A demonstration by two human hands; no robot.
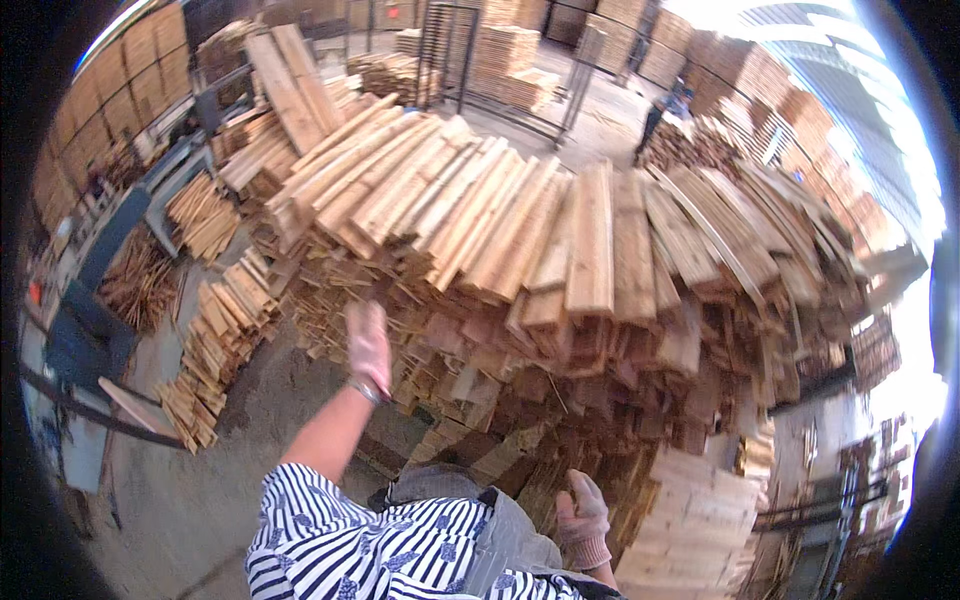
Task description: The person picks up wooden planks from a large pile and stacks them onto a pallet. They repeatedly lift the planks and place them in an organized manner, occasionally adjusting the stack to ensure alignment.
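My left hand (369, 350), in a pale glove, reaches forward at the front of a big pile of sawn boards (450, 205). Its fingers are stretched out, somewhat smeared by motion, and nothing shows in them; whether they touch the wood I cannot tell. Lower and closer to my body is my right hand (583, 515), also gloved, with fingers loosely apart and nothing in them. Beside it lies a flat stack of wide pale boards (690, 510). The pile's boards mostly point their ends toward me, stacked in uneven layers.
Shorter wood pieces (225, 320) lie heaped at the left, near blue machinery (120, 260). A dark metal frame (510, 115) stands behind the pile. Stacked lumber (505, 55) rises beyond it. At the far right back, a person (665, 110) is partly visible. Grey concrete floor (250, 450) shows at the left.
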